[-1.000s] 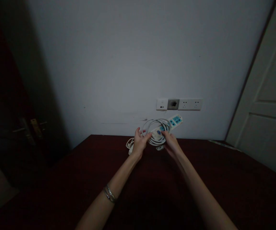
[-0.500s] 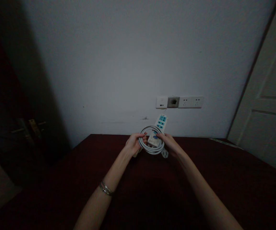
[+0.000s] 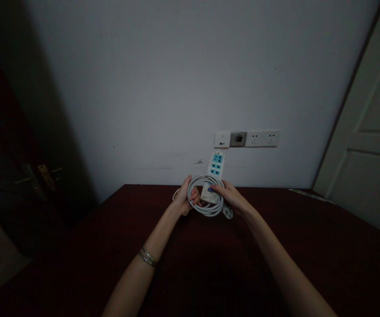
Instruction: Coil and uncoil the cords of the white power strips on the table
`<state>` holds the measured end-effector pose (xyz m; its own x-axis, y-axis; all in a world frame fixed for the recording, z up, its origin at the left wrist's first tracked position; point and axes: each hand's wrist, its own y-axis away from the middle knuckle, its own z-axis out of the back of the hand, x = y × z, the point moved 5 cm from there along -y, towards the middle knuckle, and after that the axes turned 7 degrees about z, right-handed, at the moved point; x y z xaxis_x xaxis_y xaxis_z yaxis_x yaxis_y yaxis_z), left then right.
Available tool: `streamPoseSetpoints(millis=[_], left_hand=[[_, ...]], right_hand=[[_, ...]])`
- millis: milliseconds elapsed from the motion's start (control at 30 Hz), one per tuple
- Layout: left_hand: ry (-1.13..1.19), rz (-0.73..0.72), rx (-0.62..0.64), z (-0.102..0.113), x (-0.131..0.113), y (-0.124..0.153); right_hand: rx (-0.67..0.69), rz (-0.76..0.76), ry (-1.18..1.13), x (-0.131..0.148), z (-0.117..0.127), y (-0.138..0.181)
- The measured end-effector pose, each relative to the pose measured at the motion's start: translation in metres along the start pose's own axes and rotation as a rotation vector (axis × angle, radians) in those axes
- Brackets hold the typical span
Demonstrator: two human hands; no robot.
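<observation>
A white power strip (image 3: 216, 165) with blue socket faces points up and away from me, its lower end inside a coil of grey-white cable (image 3: 206, 213). My left hand (image 3: 185, 198) is wrapped round the left side of the coil, fingers curled through it. With the thumb on top near the strip's lower end, my right hand (image 3: 231, 194) grips the power strip and the right side of the coil; its other fingers are hidden underneath. A plug (image 3: 228, 212) hangs just below the right hand.
The dark red table (image 3: 190, 273) reaches back to the wall. On the wall behind are white socket plates (image 3: 261, 138) and a grey plate (image 3: 238, 139). A pale door (image 3: 371, 132) stands at right, a dark door (image 3: 14, 167) with a handle at left.
The power strip has swung slightly left and stands more upright. The coil has shifted a little left, and my left thumb has lifted off its inner edge to point upward.
</observation>
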<state>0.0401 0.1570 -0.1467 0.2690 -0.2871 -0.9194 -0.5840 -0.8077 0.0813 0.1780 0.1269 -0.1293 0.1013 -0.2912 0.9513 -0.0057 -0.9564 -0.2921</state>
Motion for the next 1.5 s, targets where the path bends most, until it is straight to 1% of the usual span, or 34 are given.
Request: streamPoseSetpoints(millis=[33,133,233,300,333,400,500,600,667,767,800,867,933,1000,1100,1167,1200,1300,1367,1500], left_hand=[[-0.051,-0.013,-0.046,0.004,-0.001,0.000],[-0.194,-0.132,-0.213,0.012,-0.007,0.002],[-0.307,-0.202,-0.322,0.007,-0.012,0.006],[-0.407,-0.275,-0.379,0.001,-0.018,0.010],[-0.469,-0.323,-0.401,-0.003,-0.021,0.013],[-0.607,-0.397,-0.405,-0.009,-0.025,0.017],[-0.750,-0.415,-0.379,-0.011,-0.025,0.019],[-0.718,-0.330,-0.381,-0.005,-0.021,0.018],[-0.664,-0.257,-0.308,-0.004,-0.016,0.015],[-0.607,-0.223,-0.151,-0.007,-0.010,0.012],[-0.592,-0.223,-0.121,-0.007,-0.008,0.012],[-0.568,-0.227,-0.100,-0.007,-0.006,0.012],[-0.552,-0.234,-0.108,-0.005,-0.004,0.011],[-0.543,-0.238,-0.136,-0.002,-0.003,0.010],[-0.532,-0.252,-0.203,0.003,-0.004,0.007],[-0.515,-0.257,-0.225,0.006,-0.004,0.005],[-0.504,-0.256,-0.224,0.007,-0.004,0.004],[-0.461,-0.254,-0.218,0.011,-0.003,0.004],[-0.416,-0.252,-0.223,0.013,-0.003,0.004],[-0.300,-0.224,-0.241,0.017,-0.003,0.004]], right_hand=[[-0.002,0.009,0.026,-0.001,0.001,-0.001],[-0.058,0.026,0.124,-0.006,0.007,-0.006],[-0.104,0.033,0.218,-0.007,0.010,-0.008],[-0.088,0.033,0.294,-0.004,0.009,-0.006],[-0.067,0.037,0.333,-0.002,0.008,-0.005],[-0.007,0.057,0.420,0.001,0.006,-0.003],[0.095,0.112,0.497,0.006,0.003,-0.001],[0.192,0.131,0.421,0.008,0.000,0.000],[0.243,0.120,0.324,0.009,-0.001,0.002],[0.296,0.095,0.210,0.007,-0.002,0.003],[0.317,0.089,0.189,0.005,-0.002,0.003],[0.365,0.088,0.167,0.000,-0.003,0.003],[0.402,0.102,0.162,-0.006,-0.003,0.004],[0.399,0.128,0.176,-0.010,-0.003,0.003],[0.316,0.139,0.211,-0.016,-0.002,0.001],[0.266,0.122,0.202,-0.019,-0.003,-0.001],[0.265,0.117,0.185,-0.019,-0.004,-0.001],[0.334,0.116,0.116,-0.020,-0.010,-0.001],[0.357,0.105,0.082,-0.022,-0.012,0.000],[0.301,0.066,0.015,-0.026,-0.014,0.000]])
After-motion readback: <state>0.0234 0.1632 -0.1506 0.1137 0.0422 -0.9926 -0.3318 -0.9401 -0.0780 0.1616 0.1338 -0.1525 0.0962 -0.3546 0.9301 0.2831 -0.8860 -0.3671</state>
